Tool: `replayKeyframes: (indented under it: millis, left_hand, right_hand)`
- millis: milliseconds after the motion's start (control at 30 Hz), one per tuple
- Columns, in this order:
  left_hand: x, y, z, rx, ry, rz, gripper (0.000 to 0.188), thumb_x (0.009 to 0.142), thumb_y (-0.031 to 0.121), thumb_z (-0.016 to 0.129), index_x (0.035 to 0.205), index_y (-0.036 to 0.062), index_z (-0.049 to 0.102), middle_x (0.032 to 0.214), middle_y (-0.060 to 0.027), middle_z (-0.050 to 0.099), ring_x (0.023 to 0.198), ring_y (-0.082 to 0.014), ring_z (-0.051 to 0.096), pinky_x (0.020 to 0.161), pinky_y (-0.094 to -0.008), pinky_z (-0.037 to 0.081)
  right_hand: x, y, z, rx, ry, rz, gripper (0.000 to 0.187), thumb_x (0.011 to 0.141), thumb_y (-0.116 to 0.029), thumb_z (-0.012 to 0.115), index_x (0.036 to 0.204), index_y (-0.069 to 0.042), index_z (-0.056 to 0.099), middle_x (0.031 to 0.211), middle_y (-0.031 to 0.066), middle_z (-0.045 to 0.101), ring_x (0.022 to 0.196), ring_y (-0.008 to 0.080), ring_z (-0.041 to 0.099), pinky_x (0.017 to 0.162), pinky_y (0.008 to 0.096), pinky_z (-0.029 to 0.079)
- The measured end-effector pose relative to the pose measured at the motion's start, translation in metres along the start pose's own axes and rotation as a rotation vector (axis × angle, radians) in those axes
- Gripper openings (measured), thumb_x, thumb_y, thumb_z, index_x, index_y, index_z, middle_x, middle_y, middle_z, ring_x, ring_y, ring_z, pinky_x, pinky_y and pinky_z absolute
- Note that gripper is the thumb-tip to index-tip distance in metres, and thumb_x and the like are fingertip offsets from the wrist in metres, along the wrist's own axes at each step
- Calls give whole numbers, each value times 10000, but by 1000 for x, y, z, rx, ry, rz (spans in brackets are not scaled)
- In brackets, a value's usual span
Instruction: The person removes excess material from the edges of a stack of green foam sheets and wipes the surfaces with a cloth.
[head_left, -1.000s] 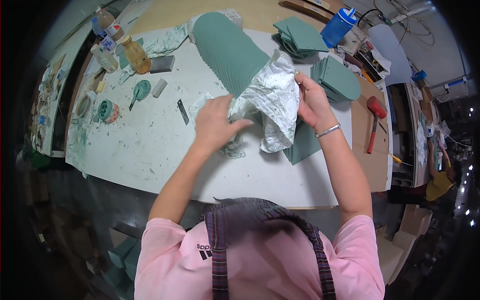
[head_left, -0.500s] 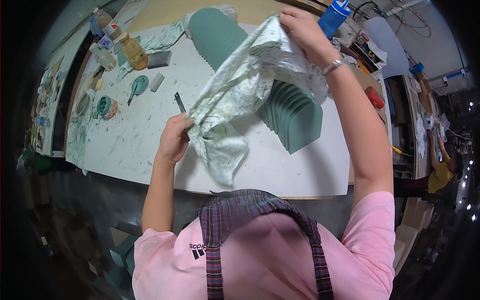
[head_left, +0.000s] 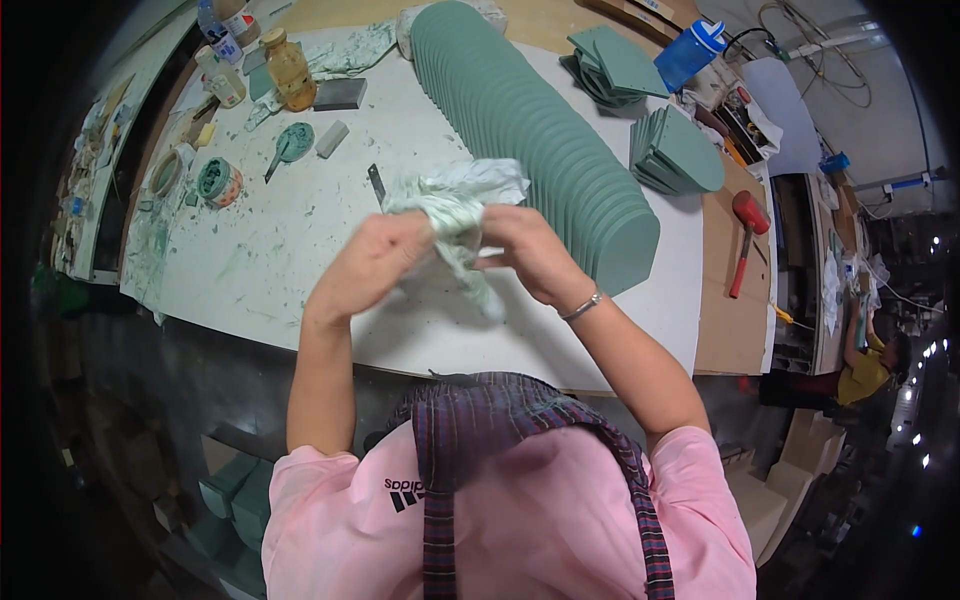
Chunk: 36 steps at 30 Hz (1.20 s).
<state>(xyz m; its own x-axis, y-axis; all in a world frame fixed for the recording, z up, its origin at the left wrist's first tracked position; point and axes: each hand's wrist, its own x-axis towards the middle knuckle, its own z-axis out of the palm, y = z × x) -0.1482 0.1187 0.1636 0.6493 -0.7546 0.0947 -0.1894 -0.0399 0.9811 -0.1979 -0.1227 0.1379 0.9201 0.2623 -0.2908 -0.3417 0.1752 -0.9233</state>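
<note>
Crumpled sheet: a white, green-smeared plastic sheet (head_left: 455, 205) is bunched up between both hands, lifted above the white worktable (head_left: 300, 250), just in front of the long row of green slabs.
Left hand: left hand (head_left: 375, 260) is curled closed around the near side of the bundle, fingers tucked into its folds.
Right hand: right hand (head_left: 530, 250) is closed on the other side, pinching the wad against the left; a bracelet sits at the wrist.
Slab row: the row of green slabs (head_left: 540, 130) stands on edge just beyond the hands, running away across the table.
Nearby tool: a small dark scraper (head_left: 377, 184) lies beside the bundle.
Farther off: a red mallet (head_left: 745, 225) to the right, green paste tubs (head_left: 218, 182) to the left, a blue bottle (head_left: 690, 55) at the back.
Risk: a loose tail of sheet hanging below the hands could brush wet green residue onto the table; a swing of the bundle could knock the nearest slab.
</note>
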Motion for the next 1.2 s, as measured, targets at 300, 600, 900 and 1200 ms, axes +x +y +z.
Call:
replayKeyframes:
  millis: [300,600,900,1200]
  left_hand:
    - [16,11,18,443,-170,32,450,879,201,671,1293,41,602,1185,-157,642,1076,-324,602,957,-393,467]
    - [-6,-61,-2,548,127,199,438,840,142,706,1259,23,655,1134,-164,705,1066,-288,643,947,-365,482]
    - [-25,-87,-23,-613,-81,-240,210,953,114,611,817,-22,698,762,2,652,657,-59,556,603,-238,465]
    - [-16,-84,-12,-1032,-84,-150,218,975,131,608,1022,-72,672,922,-97,723,824,-131,686,768,-278,558]
  right_hand:
    - [-8,44,26,-598,116,-220,336,942,-201,545,1184,19,624,1049,143,703,919,164,633,847,292,495]
    - [-37,8,7,658,227,-25,432,940,-95,454,1340,64,491,1336,175,560,1231,276,564,1058,408,447]
    - [-59,-46,-69,-111,640,14,227,798,-4,637,1025,-18,649,1000,76,686,913,156,652,786,250,497]
    - [-10,-41,27,-786,129,-132,696,762,-147,801,1415,-198,563,1194,82,575,938,175,624,786,313,576]
